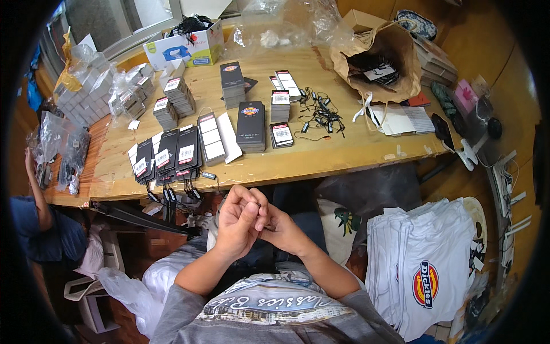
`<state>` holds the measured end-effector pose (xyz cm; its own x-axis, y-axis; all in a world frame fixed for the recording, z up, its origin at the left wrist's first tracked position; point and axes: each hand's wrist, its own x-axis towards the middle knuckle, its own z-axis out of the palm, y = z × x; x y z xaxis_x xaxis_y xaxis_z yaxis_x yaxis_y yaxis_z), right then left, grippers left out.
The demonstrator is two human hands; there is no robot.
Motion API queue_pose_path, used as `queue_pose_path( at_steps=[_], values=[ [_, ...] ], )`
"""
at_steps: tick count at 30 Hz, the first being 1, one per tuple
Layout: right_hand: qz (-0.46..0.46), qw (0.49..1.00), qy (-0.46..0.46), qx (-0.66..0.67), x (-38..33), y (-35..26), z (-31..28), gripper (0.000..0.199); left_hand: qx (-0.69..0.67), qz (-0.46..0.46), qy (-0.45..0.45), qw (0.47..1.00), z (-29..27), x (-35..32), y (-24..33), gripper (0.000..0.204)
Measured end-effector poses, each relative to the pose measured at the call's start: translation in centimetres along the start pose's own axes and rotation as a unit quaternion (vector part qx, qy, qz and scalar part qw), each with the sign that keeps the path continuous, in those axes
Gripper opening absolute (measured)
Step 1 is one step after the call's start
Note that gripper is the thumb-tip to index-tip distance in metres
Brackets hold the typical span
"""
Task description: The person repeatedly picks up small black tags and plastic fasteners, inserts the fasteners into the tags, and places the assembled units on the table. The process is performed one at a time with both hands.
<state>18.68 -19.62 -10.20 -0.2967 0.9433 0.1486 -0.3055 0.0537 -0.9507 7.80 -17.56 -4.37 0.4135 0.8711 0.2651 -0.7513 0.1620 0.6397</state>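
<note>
My left hand (236, 225) and my right hand (282, 230) meet over my lap, just off the table's front edge. The left fingers are curled with the thumb pressed to them. My right fingers are bent against the left ones and partly hidden behind them. Whatever is between the fingertips, if anything, is too small or covered to tell. Nearest beyond the hands stand a stack of black hang tags (251, 123), a stack of white label cards (212, 140) and fanned bundles of black tags (166, 152) with cords hanging over the edge.
Small barcode card stacks (281, 106) and a tangle of black tag strings (322, 114) lie on the table (355, 152). Behind are a brown paper bag (375, 54) and a cardboard box (186, 46). Folded white shirts (421, 264) are piled at right. Another person's arm (37, 186) shows at left.
</note>
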Motion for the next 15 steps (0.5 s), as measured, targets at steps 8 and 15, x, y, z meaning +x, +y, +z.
queue_pose_path(
  at_steps=[8,15],
  values=[
    [-0.144,0.986,0.083,-0.002,-0.9,-0.9,-1.1,0.025,0.017,0.043,0.029,0.999,-0.1,-0.1,1.0,0.012],
    [-0.128,0.984,-0.080,-0.095,-1.7,-2.8,-2.8,0.035,0.050,0.071,0.036,0.996,0.1,-0.1,1.3,0.012]
  ],
)
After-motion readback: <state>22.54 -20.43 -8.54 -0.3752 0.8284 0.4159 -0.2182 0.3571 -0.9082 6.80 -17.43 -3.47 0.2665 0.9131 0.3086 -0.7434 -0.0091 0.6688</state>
